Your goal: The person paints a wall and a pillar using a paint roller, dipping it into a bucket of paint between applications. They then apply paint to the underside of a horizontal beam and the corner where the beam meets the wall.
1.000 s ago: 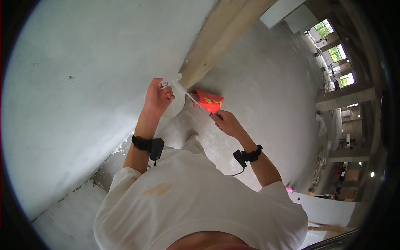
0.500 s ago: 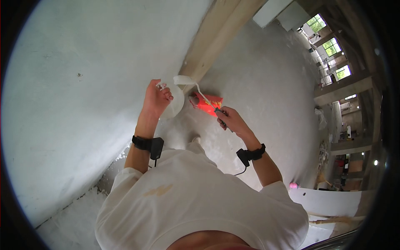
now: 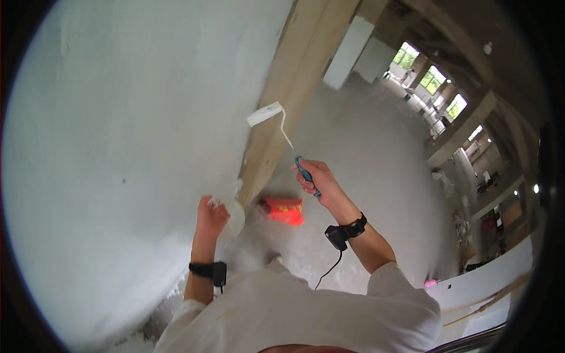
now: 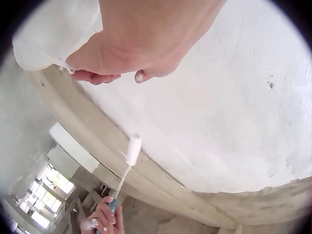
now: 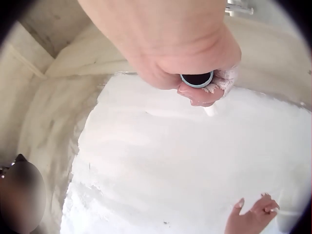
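My right hand [image 3: 322, 181] grips the blue handle of a paint roller [image 3: 264, 114], with fingers wrapped round it. The roller's white sleeve is raised close by the edge between the white wall and the bare brown strip. White paint smears the right hand's fingers [image 5: 225, 80] in the right wrist view. Lower and to the left, my left hand [image 3: 213, 219] holds a pale, translucent bucket [image 3: 236, 220] at its upper edge, with curled fingers. White paint clings around those fingers. In the left wrist view the bucket [image 4: 53, 31] is partly covered by the hand; its contents are hidden.
The white-coated wall [image 3: 141, 117] fills the left side, bordered by a bare brown strip [image 3: 300, 65]. A red bag [image 3: 285, 210] with yellow print lies on the grey floor [image 3: 365, 176] near the wall's foot. A pink object [image 3: 431, 283] sits at the lower right.
My right hand has lifted the roller up and away from beside the bucket to the wall's edge. The head view has tilted up, so the bucket and red bag appear lower.
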{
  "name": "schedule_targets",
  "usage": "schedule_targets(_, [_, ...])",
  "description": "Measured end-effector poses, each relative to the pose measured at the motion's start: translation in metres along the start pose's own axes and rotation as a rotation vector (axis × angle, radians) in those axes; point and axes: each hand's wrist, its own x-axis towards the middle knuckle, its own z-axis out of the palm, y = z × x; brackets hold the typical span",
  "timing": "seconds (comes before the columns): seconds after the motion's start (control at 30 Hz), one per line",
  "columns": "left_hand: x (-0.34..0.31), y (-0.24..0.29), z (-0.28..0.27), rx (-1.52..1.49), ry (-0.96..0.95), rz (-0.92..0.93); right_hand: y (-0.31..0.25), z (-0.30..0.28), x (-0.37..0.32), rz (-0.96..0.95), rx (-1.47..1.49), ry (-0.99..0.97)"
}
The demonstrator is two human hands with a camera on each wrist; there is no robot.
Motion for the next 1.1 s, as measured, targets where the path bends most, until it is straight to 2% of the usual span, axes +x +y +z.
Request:
schedule_targets(0.07, [-0.011,0.000,0.015,0.024,0.074,0.004,-0.032,-0.005,0.009,-0.091,-0.069,0.061])
schedule_targets(0.13, [-0.012,0.000,0.015,0.026,0.068,-0.005,-0.064,-0.014,0.018,-0.191,-0.126,0.116])
schedule_targets(0.37, [-0.009,-0.002,-0.010,0.022,0.147,-0.056,-0.159,-0.016,0.042,-0.563,-0.340,0.321])
schedule_targets(0.53, [-0.019,-0.005,-0.017,0.039,0.175,-0.047,-0.237,-0.010,0.074,-0.725,-0.469,0.346])
schedule_targets(0.63, [-0.024,-0.003,-0.023,0.042,0.179,-0.055,-0.297,-0.001,0.092,-0.796,-0.455,0.297])
schedule_targets(0.7, [-0.025,-0.006,-0.027,0.040,0.173,-0.071,-0.311,0.004,0.100,-0.852,-0.470,0.319])
schedule_targets(0.83, [-0.030,-0.010,-0.023,0.047,0.189,-0.083,-0.328,0.005,0.106,-0.840,-0.414,0.341])
schedule_targets(0.97, [-0.023,-0.008,-0.027,0.039,0.206,-0.146,-0.328,-0.005,0.111,-0.799,-0.415,0.315])
schedule_targets(1.1, [-0.019,-0.009,-0.024,0.068,0.238,-0.111,-0.324,-0.013,0.119,-0.768,-0.394,0.302])
